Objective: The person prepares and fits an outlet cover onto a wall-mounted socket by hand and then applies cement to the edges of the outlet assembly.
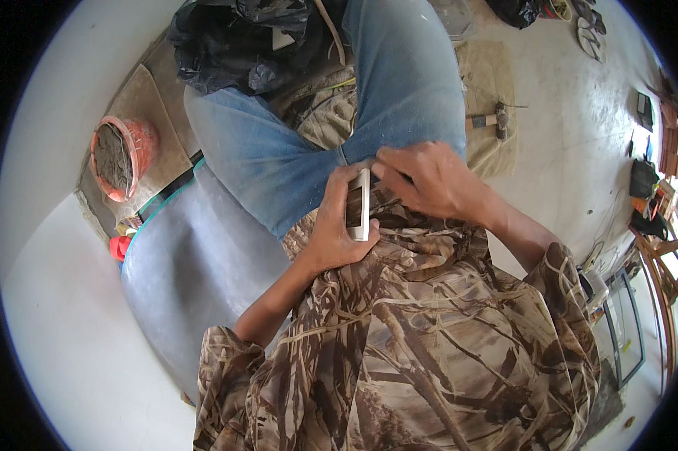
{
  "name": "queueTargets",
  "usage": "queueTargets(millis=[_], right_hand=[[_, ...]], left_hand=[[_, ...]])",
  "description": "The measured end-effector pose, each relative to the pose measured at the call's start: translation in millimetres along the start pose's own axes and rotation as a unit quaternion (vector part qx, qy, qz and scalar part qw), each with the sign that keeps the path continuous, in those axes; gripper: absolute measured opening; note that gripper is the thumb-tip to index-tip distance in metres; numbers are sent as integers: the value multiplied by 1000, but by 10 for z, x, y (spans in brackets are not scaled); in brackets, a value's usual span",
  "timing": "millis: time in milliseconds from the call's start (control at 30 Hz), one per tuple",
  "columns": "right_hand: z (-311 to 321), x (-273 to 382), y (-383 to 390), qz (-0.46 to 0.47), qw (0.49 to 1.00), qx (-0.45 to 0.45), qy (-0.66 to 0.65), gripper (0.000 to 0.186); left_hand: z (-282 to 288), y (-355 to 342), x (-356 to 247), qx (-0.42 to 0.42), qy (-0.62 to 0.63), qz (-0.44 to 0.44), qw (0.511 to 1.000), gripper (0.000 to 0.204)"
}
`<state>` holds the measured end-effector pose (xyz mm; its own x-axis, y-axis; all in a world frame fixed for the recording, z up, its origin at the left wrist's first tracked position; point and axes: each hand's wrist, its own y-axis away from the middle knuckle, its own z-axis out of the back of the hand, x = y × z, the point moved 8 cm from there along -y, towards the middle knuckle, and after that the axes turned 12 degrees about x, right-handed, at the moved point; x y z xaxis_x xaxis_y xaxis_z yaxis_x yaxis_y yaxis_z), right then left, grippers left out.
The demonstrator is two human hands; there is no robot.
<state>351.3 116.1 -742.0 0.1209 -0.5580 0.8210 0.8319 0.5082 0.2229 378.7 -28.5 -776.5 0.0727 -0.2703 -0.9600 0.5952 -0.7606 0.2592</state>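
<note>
My left hand (330,225) is closed round a small white rectangular frame (365,204), held upright in front of my lap. The frame's middle is dark, and my thumb lies at its lower end. Just right of the frame's upper end is my right hand (423,177), its fingers curled in and pinched together. Whatever the right fingertips hold, if anything, is hidden. Both hands are over my jeans (410,83) and the front of my camouflage-patterned shirt (429,323).
A reddish bucket of grey mortar (116,161) stands at the left on a brown board. Beside my left leg is a grey curved panel (196,255). Black plastic bags (234,45) lie ahead. A hammer (497,120) rests on a cloth to the right.
</note>
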Motion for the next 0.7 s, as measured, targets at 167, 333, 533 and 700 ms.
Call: queueTargets(millis=[167,333,533,700], right_hand=[[-14,-69,-7,-24,999,3,21,20],[-3,-87,-10,-28,999,-15,23,20],[-15,-128,4,-36,999,-19,34,22],[19,-73,-3,-24,999,-22,3,21]], left_hand=[[11,36,19,2,-6,9,1000,75],[-2,52,38,3,-2,7,1000,76],[9,35,27,0,20,-3,1000,75],[12,30,74,-5,25,-3,1000,74]])
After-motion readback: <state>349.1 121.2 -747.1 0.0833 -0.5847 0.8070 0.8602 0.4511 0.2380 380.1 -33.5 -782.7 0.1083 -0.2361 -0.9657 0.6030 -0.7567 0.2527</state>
